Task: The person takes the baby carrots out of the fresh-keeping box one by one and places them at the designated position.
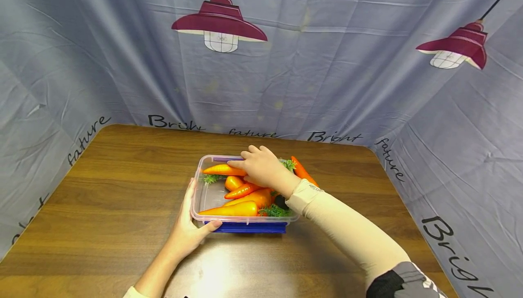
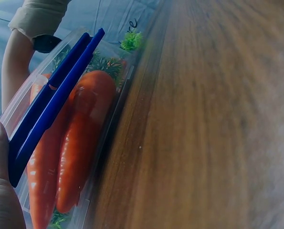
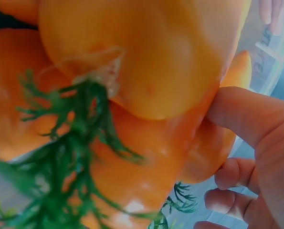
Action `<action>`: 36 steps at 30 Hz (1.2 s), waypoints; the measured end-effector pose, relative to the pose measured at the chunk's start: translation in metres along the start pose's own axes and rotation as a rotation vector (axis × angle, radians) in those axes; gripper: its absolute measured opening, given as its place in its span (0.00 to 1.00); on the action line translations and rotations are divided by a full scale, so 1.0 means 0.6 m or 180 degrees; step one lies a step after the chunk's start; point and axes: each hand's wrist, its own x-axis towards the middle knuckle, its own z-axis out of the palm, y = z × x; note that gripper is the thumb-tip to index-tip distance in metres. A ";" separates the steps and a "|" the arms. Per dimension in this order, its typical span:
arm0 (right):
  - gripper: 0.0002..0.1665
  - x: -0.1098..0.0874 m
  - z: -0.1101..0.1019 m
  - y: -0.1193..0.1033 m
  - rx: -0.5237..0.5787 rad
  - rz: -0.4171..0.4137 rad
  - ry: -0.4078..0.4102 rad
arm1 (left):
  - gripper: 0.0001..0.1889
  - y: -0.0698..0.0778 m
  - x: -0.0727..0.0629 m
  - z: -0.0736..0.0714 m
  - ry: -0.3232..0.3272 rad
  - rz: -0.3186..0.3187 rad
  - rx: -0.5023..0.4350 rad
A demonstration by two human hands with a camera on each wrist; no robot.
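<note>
We look into a curtained booth: blue-grey cloth [image 1: 286,85] printed with maroon lamps [image 1: 221,12] and black lettering [image 1: 156,121] hangs along the far, left and right sides of a wooden table [image 1: 102,207]. We cannot tell what building surrounds it.

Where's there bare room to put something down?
The table is bare left of the box, between the left hand and the curtain, and beyond the right sleeve. The box is mostly crowded with carrots, greens and the right hand.

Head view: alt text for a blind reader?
A left hand holds the near left corner of a clear box of orange carrots on a wooden table, while the right hand reaches over the carrots. A lamp-print curtain hangs behind.
</note>
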 end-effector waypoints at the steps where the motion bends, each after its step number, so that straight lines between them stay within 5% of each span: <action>1: 0.34 0.001 -0.002 -0.001 -0.0005 0.0005 -0.0015 | 0.62 0.000 0.000 0.000 0.0000 0.0000 -0.0007; 23: 0.40 0.028 0.029 -0.016 -0.0823 -0.0008 0.0109 | 0.62 0.001 0.000 0.000 -0.0024 -0.0034 -0.0024; 36: 0.41 0.026 0.042 -0.010 -0.0845 -0.0016 0.0425 | 0.62 0.000 0.001 0.000 0.0016 -0.0046 0.0041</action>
